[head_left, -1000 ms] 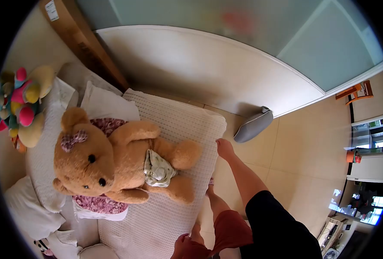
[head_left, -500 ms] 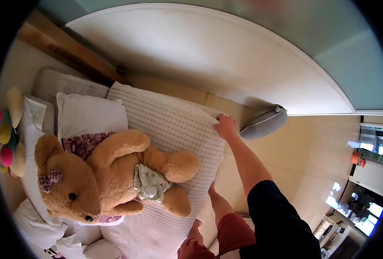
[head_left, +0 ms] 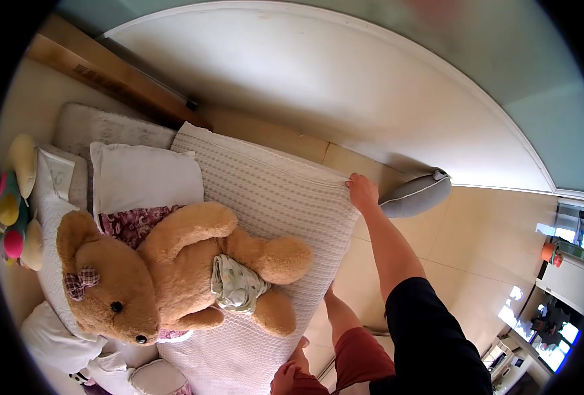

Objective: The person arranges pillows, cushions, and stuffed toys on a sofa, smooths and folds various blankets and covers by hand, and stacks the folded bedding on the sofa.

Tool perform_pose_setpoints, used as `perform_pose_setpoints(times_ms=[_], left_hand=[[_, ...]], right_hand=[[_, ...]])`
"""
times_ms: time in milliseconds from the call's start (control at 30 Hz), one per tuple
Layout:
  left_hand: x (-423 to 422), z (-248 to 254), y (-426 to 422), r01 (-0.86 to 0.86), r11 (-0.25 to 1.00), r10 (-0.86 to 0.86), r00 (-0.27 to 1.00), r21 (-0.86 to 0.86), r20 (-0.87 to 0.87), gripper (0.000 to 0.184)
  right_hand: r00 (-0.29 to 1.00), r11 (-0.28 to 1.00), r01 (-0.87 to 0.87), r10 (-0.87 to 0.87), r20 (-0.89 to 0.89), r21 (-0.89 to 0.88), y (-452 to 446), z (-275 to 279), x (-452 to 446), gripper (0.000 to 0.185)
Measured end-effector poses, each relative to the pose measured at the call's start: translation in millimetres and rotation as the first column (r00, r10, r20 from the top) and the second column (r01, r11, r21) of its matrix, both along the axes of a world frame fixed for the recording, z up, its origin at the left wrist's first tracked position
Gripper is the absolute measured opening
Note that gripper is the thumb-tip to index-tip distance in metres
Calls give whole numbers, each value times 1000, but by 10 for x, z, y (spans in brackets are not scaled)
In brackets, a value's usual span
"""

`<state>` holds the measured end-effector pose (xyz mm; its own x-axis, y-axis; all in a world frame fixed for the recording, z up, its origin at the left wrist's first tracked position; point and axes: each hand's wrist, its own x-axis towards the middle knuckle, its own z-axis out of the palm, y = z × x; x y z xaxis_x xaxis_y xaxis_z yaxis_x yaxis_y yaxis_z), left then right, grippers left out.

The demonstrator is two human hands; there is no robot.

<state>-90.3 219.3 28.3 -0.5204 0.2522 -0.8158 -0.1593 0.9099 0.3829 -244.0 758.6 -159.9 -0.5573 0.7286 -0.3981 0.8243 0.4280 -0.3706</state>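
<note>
We have the textured cover (head_left: 265,171) spread over the bed at the left and middle of the scene, its far right corner beside the floor. Our right hand (head_left: 363,192) is closed narrowly on that corner, fingertips gathered at the cloth's edge. The forearm reaches away from us and a little to the left, nearly straight at the elbow, coming out of a dark sleeve (head_left: 423,322); the knuckles face up and the fingers point toward the bed.

Our left hand (head_left: 285,379) is low at the near edge, beside the red shorts (head_left: 361,359); its fingers are too unclear for us to tell whether they are open or closed.

On the cover lies a big teddy bear (head_left: 186,263), on its back, head to the left and legs to the right, with a patterned cloth (head_left: 238,284) around its hips and a checked bow (head_left: 82,282) by one ear. A white pillow (head_left: 147,176) lies just beyond its shoulder, above a purple patterned fabric (head_left: 130,227).

Farther out, we see a gray cushion (head_left: 417,196) on the floor (head_left: 463,230) against the pale wall (head_left: 344,85), a long cardboard box (head_left: 107,72) at far left, and colorful plush toys (head_left: 15,204) along the left edge.
</note>
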Motion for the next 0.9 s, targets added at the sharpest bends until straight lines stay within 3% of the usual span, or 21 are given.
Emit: perform_pose_setpoints(times_ms=[33, 67, 100, 133, 200, 267, 333, 367, 433, 467, 533, 567, 633, 667, 700, 733, 767, 833, 867, 900], left_hand=[[100, -142, -176, 250, 963, -224, 952, 104, -209, 35], [49, -84, -79, 247, 962, -219, 952, 113, -212, 35], [-78, 86, 143, -68, 997, 67, 997, 36, 34, 36], [-157, 190, 288, -349, 930, 367, 897, -113, 247, 36], [-177, 195, 334, -328, 940, 341, 909, -93, 241, 35], [-222, 238, 424, -299, 951, 308, 922, -74, 236, 34], [-268, 347, 566, -115, 989, 131, 969, -90, 211, 34], [-250, 301, 557, -113, 989, 131, 968, -93, 214, 34], [-192, 187, 532, -325, 934, 355, 883, -146, 308, 34], [-275, 328, 684, -321, 935, 353, 881, -150, 316, 34], [-552, 775, 1108, -116, 989, 132, 973, -92, 190, 29], [-485, 631, 969, -112, 989, 129, 971, -93, 199, 29], [-266, 230, 519, -246, 943, 307, 903, -225, 302, 26], [-205, 237, 444, -235, 948, 295, 903, -217, 313, 26], [-157, 242, 390, -30, 999, 34, 992, -37, 121, 26], [-100, 240, 315, 210, 973, -198, 973, 99, -120, 26], [-6, 67, 62, 222, 968, -209, 971, 113, -119, 26], [126, -465, -451, 365, 899, -361, 931, 243, -63, 26], [-13, -295, -213, 375, 892, -372, 926, 253, -61, 26], [-312, 142, 353, 72, 984, -96, 984, 162, 149, 27]], right_hand=[[997, 998, -62, 61, 43, 7, 20, 28, 2, 20], [989, 992, -126, 124, 85, 15, 49, 66, -5, 19], [988, 991, -132, 130, 85, 24, 57, 119, -6, 19], [976, 975, -205, 197, 96, 87, 35, 178, 11, 19], [958, 948, -278, 263, 113, 153, -37, 253, 20, 21], [935, 925, -330, 348, -74, 187, -176, 267, -78, 28], [940, 941, -267, 302, -161, 207, -298, 210, -250, 29], [935, 955, -202, 255, -247, 218, -364, 169, -328, 31], [955, 964, -160, 206, -213, 212, -434, 121, -475, 27], [970, 970, -119, 159, -185, 212, -417, 101, -530, 24], [980, 974, -147, 167, -110, 170, -278, 85, -605, 20], [982, 976, -172, 180, -50, 130, -239, 86, -607, 16], [977, 971, -197, 206, -60, 134, -203, 130, -530, 13], [970, 966, -220, 232, -76, 139, -156, 167, -465, 11], [973, 966, -210, 222, -64, 150, -113, 114, -326, 11], [970, 971, -167, 193, -147, 172, -80, 60, -143, 11], [958, 974, -123, 167, -232, 192, -32, 35, 41, 11], [970, 974, -61, 109, -216, 218, 106, 143, 442, 11], [977, 973, -14, 62, -203, 229, 210, 183, 649, 11], [985, 963, 45, 2, -175, 265, 353, 130, 845, 14]])
